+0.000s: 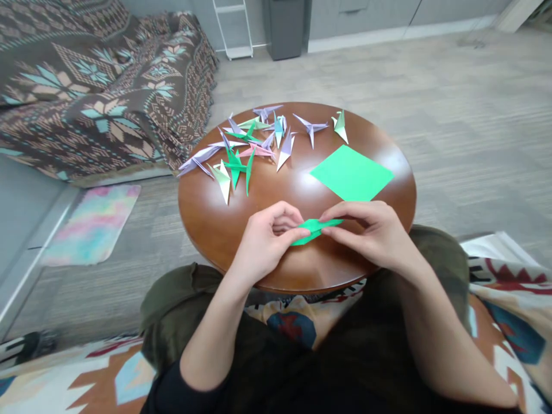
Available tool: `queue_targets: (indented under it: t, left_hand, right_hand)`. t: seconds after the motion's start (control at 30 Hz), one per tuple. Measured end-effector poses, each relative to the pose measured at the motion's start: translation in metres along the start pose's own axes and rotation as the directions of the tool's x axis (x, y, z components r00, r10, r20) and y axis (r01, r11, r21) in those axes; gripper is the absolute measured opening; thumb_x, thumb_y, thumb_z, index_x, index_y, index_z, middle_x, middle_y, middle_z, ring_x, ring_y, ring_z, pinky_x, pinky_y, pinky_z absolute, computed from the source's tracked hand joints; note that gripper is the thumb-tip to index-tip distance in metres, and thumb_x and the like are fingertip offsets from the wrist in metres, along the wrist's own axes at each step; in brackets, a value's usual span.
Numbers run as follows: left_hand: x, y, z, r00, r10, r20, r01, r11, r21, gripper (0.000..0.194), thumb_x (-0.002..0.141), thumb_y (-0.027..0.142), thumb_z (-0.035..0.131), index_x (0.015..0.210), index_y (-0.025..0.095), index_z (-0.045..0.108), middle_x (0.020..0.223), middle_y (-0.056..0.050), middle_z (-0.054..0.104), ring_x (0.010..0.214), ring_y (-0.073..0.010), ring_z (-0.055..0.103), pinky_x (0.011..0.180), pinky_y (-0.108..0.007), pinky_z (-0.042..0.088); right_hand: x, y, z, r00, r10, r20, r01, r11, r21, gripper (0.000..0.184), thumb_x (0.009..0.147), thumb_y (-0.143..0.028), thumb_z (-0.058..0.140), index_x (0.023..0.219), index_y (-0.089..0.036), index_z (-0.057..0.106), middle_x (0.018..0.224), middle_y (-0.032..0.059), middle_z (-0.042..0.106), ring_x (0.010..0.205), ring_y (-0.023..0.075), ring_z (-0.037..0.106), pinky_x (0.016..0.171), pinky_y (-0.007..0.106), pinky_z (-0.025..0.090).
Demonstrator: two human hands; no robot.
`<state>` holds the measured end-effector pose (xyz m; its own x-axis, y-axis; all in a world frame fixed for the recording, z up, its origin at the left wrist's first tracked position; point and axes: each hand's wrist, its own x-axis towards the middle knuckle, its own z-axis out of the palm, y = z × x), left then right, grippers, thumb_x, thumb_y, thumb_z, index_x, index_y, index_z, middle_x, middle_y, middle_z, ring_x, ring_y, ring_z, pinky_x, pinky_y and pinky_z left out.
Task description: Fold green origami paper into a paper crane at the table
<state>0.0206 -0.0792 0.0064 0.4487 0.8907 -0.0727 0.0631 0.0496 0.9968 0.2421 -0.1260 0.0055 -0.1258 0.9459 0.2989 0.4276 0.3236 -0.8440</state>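
Observation:
Between my hands, just above the near part of the table, is a small folded piece of green origami paper (313,227). My left hand (276,233) pinches its left end between thumb and fingers. At the other end, my right hand (366,227) grips the narrow right part between thumb and forefinger. The fingers cover some of the folds. Beyond my right hand lies a flat green sheet of paper (351,172), its near corner hidden by that hand.
Several folded paper cranes (254,150) in purple, green, pink and white crowd the far left of the round brown table (200,213). A purple crane (311,130) and a pale green crane (340,126) stand apart at the back. A covered sofa (112,86) is at left.

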Motion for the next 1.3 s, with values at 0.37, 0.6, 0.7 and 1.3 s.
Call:
queue_targets:
  t: [0.37, 0.6, 0.7, 1.3]
  left_hand:
    - [-0.003, 0.001, 0.004, 0.999, 0.032, -0.030, -0.034, 0.998, -0.061, 0.024, 0.073, 0.033, 0.095, 0.081, 0.015, 0.079, 0.080, -0.006, 0.083, 0.076, -0.0205, 0.080, 0.078, -0.029, 0.065]
    - [-0.004, 0.001, 0.005, 0.999, 0.011, -0.042, -0.015, 0.996, -0.084, 0.024, 0.070, 0.031, 0.097, 0.080, 0.015, 0.080, 0.078, -0.005, 0.083, 0.073, -0.0189, 0.079, 0.075, -0.028, 0.065]
    - [-0.004, 0.001, 0.007, 0.998, 0.014, -0.056, -0.018, 0.997, -0.072, 0.026, 0.070, 0.032, 0.096, 0.079, 0.015, 0.079, 0.076, -0.005, 0.081, 0.071, -0.0183, 0.078, 0.073, -0.028, 0.063]
    - [0.000, -0.002, 0.001, 0.993, -0.029, -0.115, 0.020, 0.997, -0.073, 0.034, 0.068, 0.029, 0.097, 0.092, 0.016, 0.078, 0.079, -0.004, 0.082, 0.075, -0.0204, 0.079, 0.077, -0.029, 0.062]
  right_hand:
    - [-0.001, -0.001, 0.005, 0.987, 0.151, -0.053, -0.134, 0.962, 0.240, 0.018, 0.080, -0.041, 0.092, 0.085, -0.024, 0.087, 0.087, 0.0064, 0.085, 0.075, 0.0237, 0.077, 0.064, 0.032, 0.063]
    - [0.000, -0.002, 0.006, 0.984, 0.164, -0.069, -0.142, 0.956, 0.256, 0.018, 0.078, -0.040, 0.094, 0.083, -0.024, 0.086, 0.084, 0.0057, 0.084, 0.070, 0.0223, 0.075, 0.060, 0.031, 0.061]
    - [0.001, -0.004, 0.009, 0.985, 0.155, -0.073, -0.133, 0.961, 0.244, 0.020, 0.079, -0.041, 0.092, 0.082, -0.023, 0.083, 0.083, 0.0049, 0.082, 0.073, 0.0217, 0.074, 0.065, 0.031, 0.062]
    - [0.007, 0.011, 0.004, 0.959, 0.181, -0.219, -0.112, 0.949, 0.295, 0.028, 0.088, -0.047, 0.085, 0.100, -0.024, 0.075, 0.091, 0.0047, 0.082, 0.083, 0.0222, 0.078, 0.081, 0.035, 0.064]
